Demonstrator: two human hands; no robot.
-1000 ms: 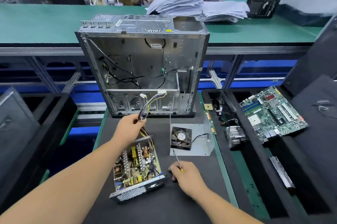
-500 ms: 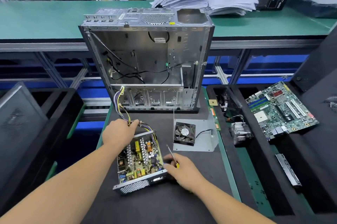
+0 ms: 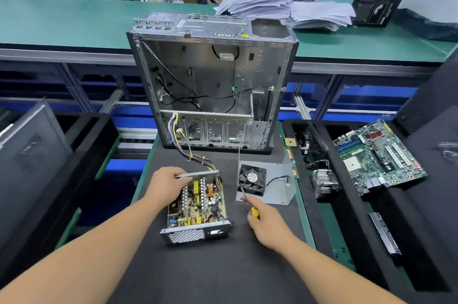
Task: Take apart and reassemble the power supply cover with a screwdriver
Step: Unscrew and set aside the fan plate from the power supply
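Observation:
The open power supply (image 3: pixel 198 207) lies on the black mat with its circuit board bare and its grille end toward me. My left hand (image 3: pixel 166 183) grips its far left rim. Its wire bundle (image 3: pixel 190 152) runs up to the foot of the computer case. My right hand (image 3: pixel 265 219) holds a yellow-handled screwdriver (image 3: pixel 249 203), tip pointing up-left toward the fan. The grey metal cover (image 3: pixel 275 179) lies flat to the right of the supply, with a black fan (image 3: pixel 252 178) on it.
An empty computer case (image 3: pixel 213 85) stands upright at the back of the mat. Black trays on the right hold a motherboard (image 3: pixel 379 155), a heatsink (image 3: pixel 323 183) and a metal strip (image 3: pixel 385 233). A case side panel (image 3: pixel 32 150) leans at left. Paper stacks (image 3: pixel 285 7) lie on the green bench.
My left hand let the wire bundle down toward the case and took hold of the supply's far rim. My right hand lifted the screwdriver off the mat and shifted right, toward the fan.

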